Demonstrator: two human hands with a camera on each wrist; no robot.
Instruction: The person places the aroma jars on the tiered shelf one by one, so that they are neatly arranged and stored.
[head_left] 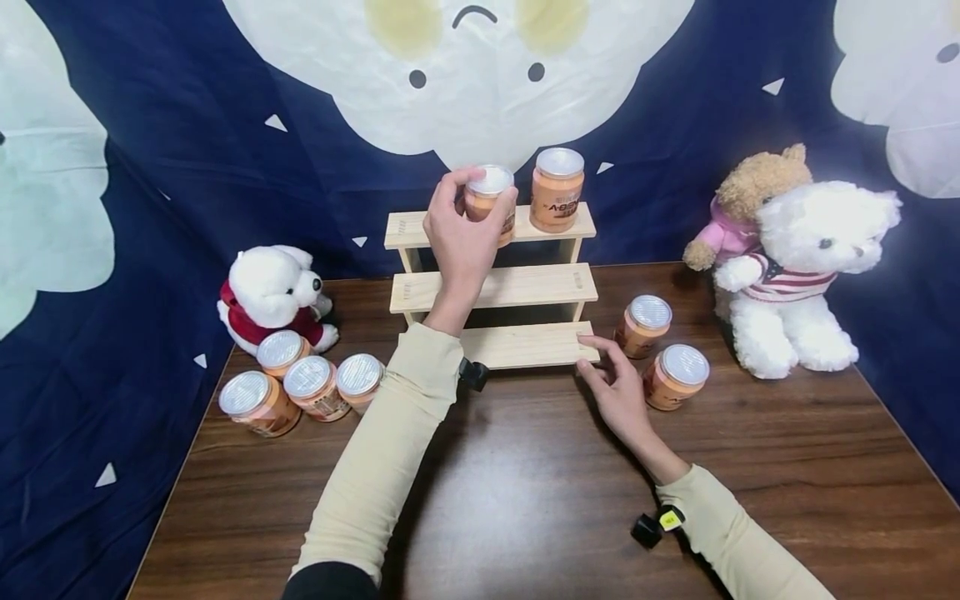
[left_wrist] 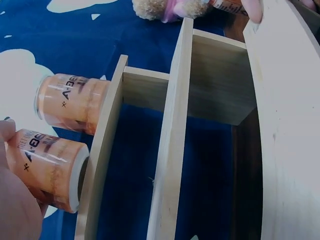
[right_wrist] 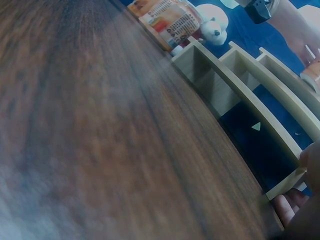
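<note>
An orange jar (head_left: 489,200) is gripped upright, lid up, long axis vertical, by the curled fingers of the left hand (head_left: 461,236) on the rack's top shelf (head_left: 408,228), beside a 2nd jar (head_left: 557,190), w/ the right hand (head_left: 618,392) laid open, fingertips touching the bottom shelf (head_left: 525,344).

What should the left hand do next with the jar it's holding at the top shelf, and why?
Probably lower the jar the last bit and let go. The left hand grips it over the top shelf, beside the second jar already standing there. In the left wrist view its base looks at the board. The right hand touches the bottom step.
</note>
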